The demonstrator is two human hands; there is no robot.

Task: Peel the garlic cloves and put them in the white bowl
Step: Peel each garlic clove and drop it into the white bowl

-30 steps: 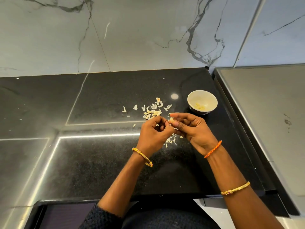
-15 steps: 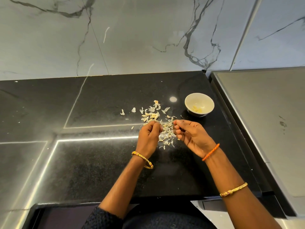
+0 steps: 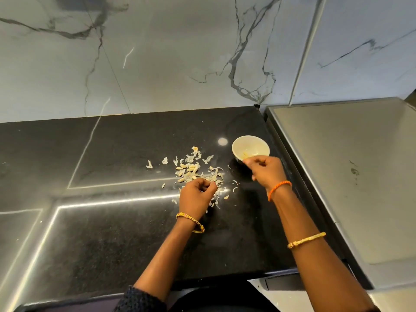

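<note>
While the right hand (image 3: 266,171) is held curled at the near rim of the white bowl (image 3: 250,147), its fingers' contents unseen, a clove could be dropped outside it, and unpeeled garlic cloves (image 3: 190,168) left of it could be scattered by the left hand (image 3: 198,195), whose fingers are loosely curled among the skins (image 3: 217,194) on the tabletop (image 3: 112,233).

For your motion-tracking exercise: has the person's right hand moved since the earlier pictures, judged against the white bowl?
Yes. The right hand has moved away from the left hand, toward the white bowl, and now overlaps its near rim.
</note>
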